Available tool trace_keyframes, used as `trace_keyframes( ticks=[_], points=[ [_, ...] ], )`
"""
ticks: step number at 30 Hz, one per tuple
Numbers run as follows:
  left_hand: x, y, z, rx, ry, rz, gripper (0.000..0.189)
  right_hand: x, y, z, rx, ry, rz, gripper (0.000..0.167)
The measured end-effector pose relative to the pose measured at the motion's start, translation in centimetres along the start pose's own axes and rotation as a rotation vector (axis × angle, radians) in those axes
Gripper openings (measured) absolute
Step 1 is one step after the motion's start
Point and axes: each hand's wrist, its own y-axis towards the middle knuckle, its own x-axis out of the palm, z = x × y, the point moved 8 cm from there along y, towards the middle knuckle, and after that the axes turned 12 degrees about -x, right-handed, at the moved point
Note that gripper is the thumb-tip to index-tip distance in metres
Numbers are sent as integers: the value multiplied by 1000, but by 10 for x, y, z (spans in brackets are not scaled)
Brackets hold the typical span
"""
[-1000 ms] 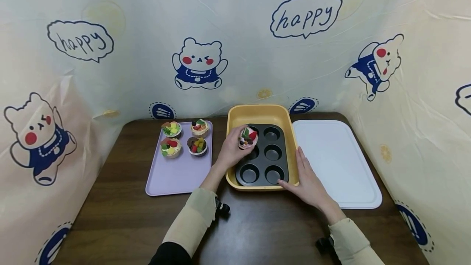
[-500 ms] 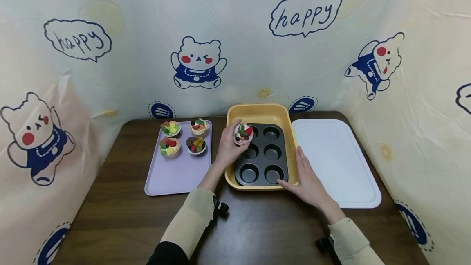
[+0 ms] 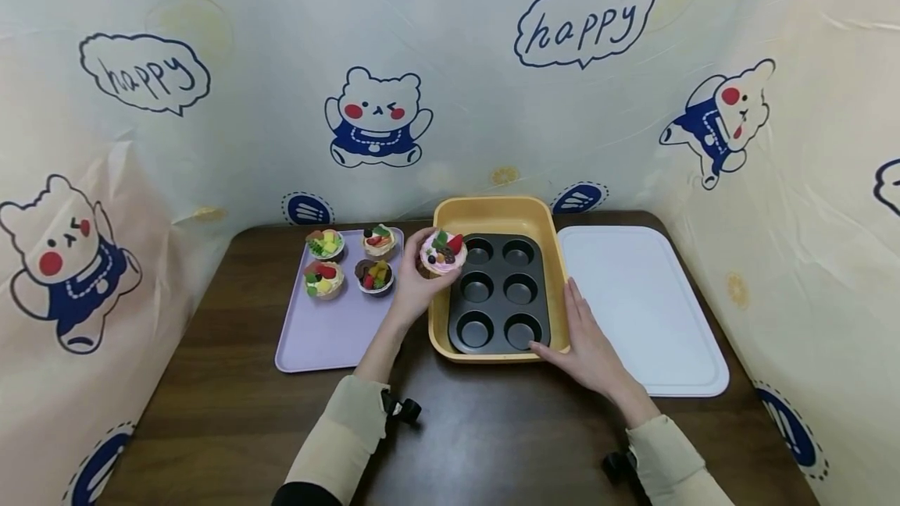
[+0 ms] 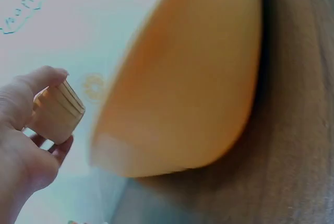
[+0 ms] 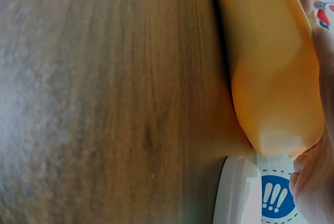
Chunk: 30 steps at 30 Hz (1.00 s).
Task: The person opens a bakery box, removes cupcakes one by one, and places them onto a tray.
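Observation:
In the head view my left hand holds a cupcake topped with pink cream and fruit, its fingers and thumb round the sides. It is raised over the left rim of a yellow basin. The left wrist view shows the cupcake's pale ridged cup in that hand. A dark six-cup muffin tin lies inside the basin, its cups bare. My right hand rests against the basin's near right corner, fingers extended along the right wall and thumb over the front rim.
A purple tray at the left bears several fruit-topped cupcakes toward its far end. On the right lies a white tray, close beside the basin. All stand on a brown wooden table, with a printed curtain behind.
My left hand has carried the cupcake left, from over the muffin tin's left cups to the basin's left rim. The right hand has stayed at the basin's corner.

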Motion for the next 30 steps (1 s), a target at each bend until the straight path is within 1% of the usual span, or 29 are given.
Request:
trace_keyframes(
  ticks=[2, 7, 11, 15, 18, 22, 26, 30],
  points=[
    [-6, -4, 5, -33, -33, 1, 88, 0, 0, 0, 0, 1, 0, 132],
    [-20, -16, 10, -90, -43, 6, 86, 0, 0, -1, 2, 0, 2, 132],
    [-32, -28, 7, -138, -26, 9, 87, 0, 0, -1, 3, -1, 0, 132],
    [-45, -41, 3, -154, 13, 19, 86, 0, 0, -1, 6, -2, -3, 132],
    [-57, -49, -2, -168, 38, 37, 86, 0, -1, -1, 8, -6, -4, 132],
    [-70, -61, -11, -209, 47, 71, 85, 0, 0, -1, 8, -11, -5, 132],
    [-82, -72, -22, -254, 51, 103, 85, 0, 0, -1, 5, -11, -5, 132],
    [-90, -81, -33, -283, 49, 128, 85, 0, -1, 0, 4, -10, -7, 132]
  ],
)
